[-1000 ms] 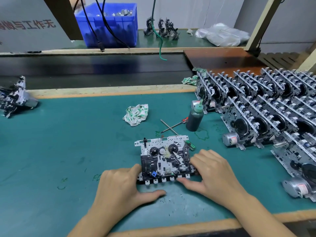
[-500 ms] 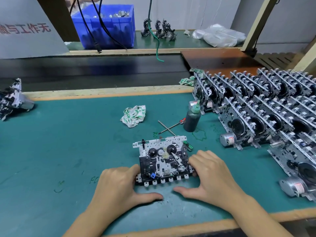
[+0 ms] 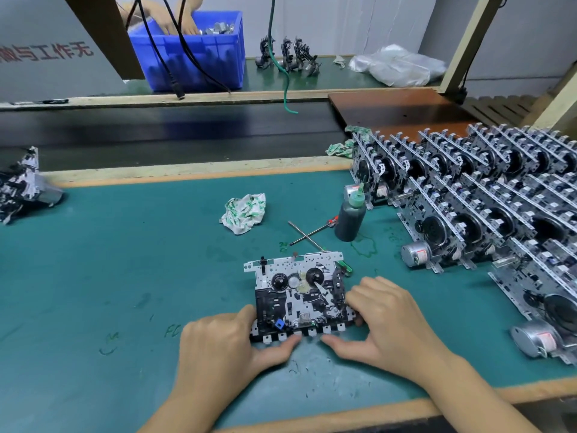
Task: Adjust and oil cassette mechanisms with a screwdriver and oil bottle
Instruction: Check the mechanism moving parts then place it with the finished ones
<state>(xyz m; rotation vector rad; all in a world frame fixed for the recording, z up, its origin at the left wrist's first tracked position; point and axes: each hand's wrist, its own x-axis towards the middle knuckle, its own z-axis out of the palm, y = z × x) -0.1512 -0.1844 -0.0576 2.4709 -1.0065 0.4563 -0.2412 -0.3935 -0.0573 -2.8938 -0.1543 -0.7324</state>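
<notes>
Both thumbs press in along the near, tabbed edge of the cassette mechanism (image 3: 298, 296), almost meeting under its middle, while the left hand (image 3: 223, 345) curls its fingers against the left side and the right hand (image 3: 388, 320) bends its fingers over the right side, so the two hands grip it flat on the green mat (image 3: 125, 260) between them. Just beyond its far edge lie two crossed screwdrivers (image 3: 307, 234), with the dark oil bottle (image 3: 351, 218) standing upright beside them and a crumpled cloth (image 3: 245, 212) to the left. Rows of stacked mechanisms (image 3: 487, 195) fill the right side of the mat.
</notes>
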